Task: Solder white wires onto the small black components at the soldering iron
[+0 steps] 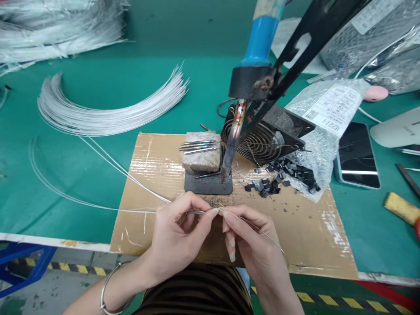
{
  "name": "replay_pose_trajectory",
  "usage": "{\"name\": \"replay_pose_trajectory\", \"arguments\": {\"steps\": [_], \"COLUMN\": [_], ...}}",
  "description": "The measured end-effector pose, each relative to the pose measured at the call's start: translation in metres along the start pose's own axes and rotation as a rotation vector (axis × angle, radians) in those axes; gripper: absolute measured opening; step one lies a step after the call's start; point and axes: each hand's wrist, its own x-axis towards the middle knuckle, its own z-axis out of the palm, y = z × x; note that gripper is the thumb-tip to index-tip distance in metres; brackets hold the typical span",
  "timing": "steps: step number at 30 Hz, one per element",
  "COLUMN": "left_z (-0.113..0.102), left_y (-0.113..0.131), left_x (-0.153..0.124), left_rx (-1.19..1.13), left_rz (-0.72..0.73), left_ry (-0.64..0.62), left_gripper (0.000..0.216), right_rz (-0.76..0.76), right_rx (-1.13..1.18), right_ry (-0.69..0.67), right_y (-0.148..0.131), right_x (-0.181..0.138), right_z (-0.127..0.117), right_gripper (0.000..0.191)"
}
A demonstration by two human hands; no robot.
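My left hand (183, 238) is closed in a pinch on thin white wires (138, 211), whose ends meet the fingertips of my right hand. My right hand (254, 236) is also pinched, with a thin silvery wire (262, 233), like solder wire, running back across its fingers. What lies exactly between the touching fingertips is too small to make out. Just beyond the hands, a soldering iron (234, 135) hangs tip-down in a black stand (288, 65). Its tip is over a small dark pad (210, 186). A worn block (201, 162) beside it carries several slim metal pins (200, 145).
A cardboard sheet (315, 245) covers the green bench (82, 175). Small black connector pieces (272, 186) lie right of the iron, by a fan (262, 144) and a labelled plastic bag (324, 131). A bundle of white wires (108, 118) curves at left. A phone (357, 153) lies right.
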Motion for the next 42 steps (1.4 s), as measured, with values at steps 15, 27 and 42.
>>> {"name": "replay_pose_trajectory", "arguments": {"steps": [15, 27, 42], "left_z": [0.008, 0.005, 0.006], "left_y": [-0.002, 0.003, 0.005], "left_x": [-0.004, 0.0, 0.0], "left_rx": [-0.06, -0.072, 0.008], "left_rz": [-0.055, -0.093, -0.052], "left_ry": [0.076, 0.049, 0.052], "left_gripper": [0.012, 0.011, 0.012], "right_rz": [-0.183, -0.698, -0.496], "right_rx": [0.041, -1.348, -1.066], "right_ry": [0.07, 0.547, 0.496], "right_y": [0.017, -0.019, -0.009], "right_x": [-0.002, 0.032, 0.031], "right_z": [0.012, -0.034, -0.037], "right_gripper": [0.015, 0.028, 0.022]}}
